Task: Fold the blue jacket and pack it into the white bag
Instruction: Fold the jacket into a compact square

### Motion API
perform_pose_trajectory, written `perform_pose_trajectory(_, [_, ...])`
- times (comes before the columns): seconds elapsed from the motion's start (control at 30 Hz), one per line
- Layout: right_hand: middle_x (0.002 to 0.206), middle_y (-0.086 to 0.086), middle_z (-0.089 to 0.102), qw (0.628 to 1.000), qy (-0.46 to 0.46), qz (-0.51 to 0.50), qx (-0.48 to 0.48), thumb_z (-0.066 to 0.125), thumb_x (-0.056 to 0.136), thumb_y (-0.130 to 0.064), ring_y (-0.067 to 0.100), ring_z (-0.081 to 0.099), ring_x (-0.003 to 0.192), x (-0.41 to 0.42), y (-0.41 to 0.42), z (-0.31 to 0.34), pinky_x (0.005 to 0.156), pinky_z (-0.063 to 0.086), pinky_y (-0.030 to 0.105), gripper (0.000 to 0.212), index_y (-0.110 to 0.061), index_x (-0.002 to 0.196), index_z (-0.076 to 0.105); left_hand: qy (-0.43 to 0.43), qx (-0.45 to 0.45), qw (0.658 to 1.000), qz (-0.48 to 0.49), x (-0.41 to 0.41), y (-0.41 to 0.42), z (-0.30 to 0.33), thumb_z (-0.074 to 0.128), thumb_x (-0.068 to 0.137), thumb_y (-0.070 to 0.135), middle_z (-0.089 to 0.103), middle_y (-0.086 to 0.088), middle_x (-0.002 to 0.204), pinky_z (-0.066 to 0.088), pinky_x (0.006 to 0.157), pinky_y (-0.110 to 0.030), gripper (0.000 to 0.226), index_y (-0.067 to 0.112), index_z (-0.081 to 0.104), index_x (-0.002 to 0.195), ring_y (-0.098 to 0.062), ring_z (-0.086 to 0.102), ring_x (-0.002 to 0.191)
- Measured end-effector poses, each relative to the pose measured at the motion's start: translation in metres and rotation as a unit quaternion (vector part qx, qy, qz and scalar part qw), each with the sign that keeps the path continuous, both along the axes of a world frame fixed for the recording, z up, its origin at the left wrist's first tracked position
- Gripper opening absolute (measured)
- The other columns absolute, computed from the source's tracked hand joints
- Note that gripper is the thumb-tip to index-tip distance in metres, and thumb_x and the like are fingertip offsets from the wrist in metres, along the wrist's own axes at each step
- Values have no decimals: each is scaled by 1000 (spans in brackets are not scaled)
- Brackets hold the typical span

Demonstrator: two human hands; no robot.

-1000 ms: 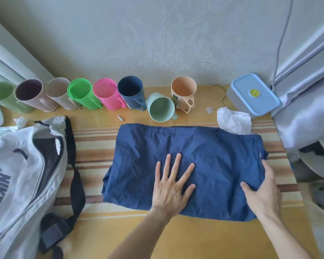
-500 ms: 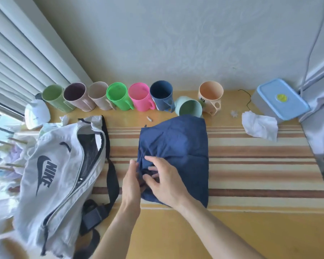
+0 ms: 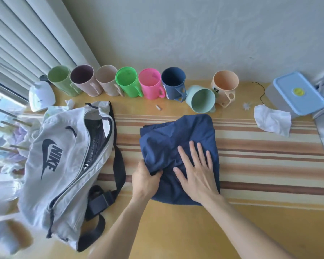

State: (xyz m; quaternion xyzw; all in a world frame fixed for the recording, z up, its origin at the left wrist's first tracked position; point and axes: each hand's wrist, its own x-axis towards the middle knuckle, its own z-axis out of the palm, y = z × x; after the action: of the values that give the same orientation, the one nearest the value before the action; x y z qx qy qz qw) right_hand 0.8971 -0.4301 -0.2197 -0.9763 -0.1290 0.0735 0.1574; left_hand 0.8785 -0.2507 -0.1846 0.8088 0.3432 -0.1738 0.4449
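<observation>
Head cam: jacket point(image 3: 178, 146) folded small on tabletop point(image 3: 176, 230), just right of bag point(image 3: 64, 165). L hand point(image 3: 145, 181) grip pinching jacket's near-left edge. R hand point(image 3: 196, 172) flat on top, fingers spread. Bag unzipped.

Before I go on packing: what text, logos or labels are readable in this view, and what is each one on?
"NIKE", with the swoosh logo: on the side of the white bag.
Yellow round sticker on the lid of the blue-lidded box: too blurred to read.
Small dark label on the peach mug: too small to read.
Nothing readable on the blue jacket.
</observation>
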Motion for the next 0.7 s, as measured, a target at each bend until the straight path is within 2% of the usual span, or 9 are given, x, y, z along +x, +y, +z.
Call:
perform_pose_trajectory(0.1, [161,19,39,980,-17,-153,126,66,93,-47,36,35,150,-12,-21,22,120,34,52,77,-11,155,39,65,-68,996,-7,-19,11,4,78,80,19,68,1,107,56,91,-42,41,14,58,115,-28,67,108])
perform_pose_trajectory(0.17, [154,16,44,951,58,-253,170,76,86,-43,35,42,143,-11,-37,35,114,41,49,88,-11,156,33,64,38,996,-59,-31,10,15,73,76,14,56,-1,113,51,98,-43,52,8,49,122,-33,60,115])
perform_pose_trajectory(0.23, [155,11,43,937,149,-265,171,77,86,-42,31,43,143,-3,-47,44,111,41,45,93,-17,160,25,-66,211,970,-103,-41,2,26,71,68,14,46,-13,128,44,107,-48,75,-1,43,137,-40,49,123])
perform_pose_trajectory(0.3, [148,7,55,915,195,-295,195,77,87,-42,30,53,136,11,-54,45,105,44,43,91,-20,159,26,-249,313,900,-174,-43,-14,37,70,67,12,48,-23,142,39,113,-54,78,-1,52,142,-45,46,133])
perform_pose_trajectory(0.37, [137,5,64,871,249,-354,233,77,84,-49,31,61,127,21,-61,46,99,49,41,87,-20,154,35,-379,337,815,-282,-37,-26,37,64,76,2,55,-22,149,38,115,-56,63,9,64,139,-46,48,139])
perform_pose_trajectory(0.47, [131,-1,68,833,343,-369,228,78,71,-64,24,65,115,-1,-66,39,95,53,41,82,-22,137,55,-385,364,713,-459,-26,-29,13,50,92,-1,40,-13,164,31,123,-50,59,21,58,147,-38,34,153])
perform_pose_trajectory(0.53, [122,-6,70,821,347,-373,258,83,71,-57,19,66,111,-20,-65,35,92,53,38,71,-23,129,60,-302,357,724,-508,-21,-21,-14,47,103,19,28,-11,169,25,126,-50,50,24,48,153,-33,24,158])
perform_pose_trajectory(0.6, [117,-8,69,820,318,-378,291,87,72,-49,19,65,112,-28,-63,31,95,53,40,76,-22,136,56,-204,360,765,-493,-20,-11,-28,40,106,43,19,-8,172,17,128,-50,55,30,36,159,-31,20,159])
perform_pose_trajectory(0.7, [114,-8,70,836,286,-354,307,85,78,-35,21,67,110,-21,-53,40,92,56,41,65,-26,135,56,-165,381,787,-456,-31,-11,-34,37,105,54,19,-11,172,17,127,-54,60,33,31,161,-34,19,159])
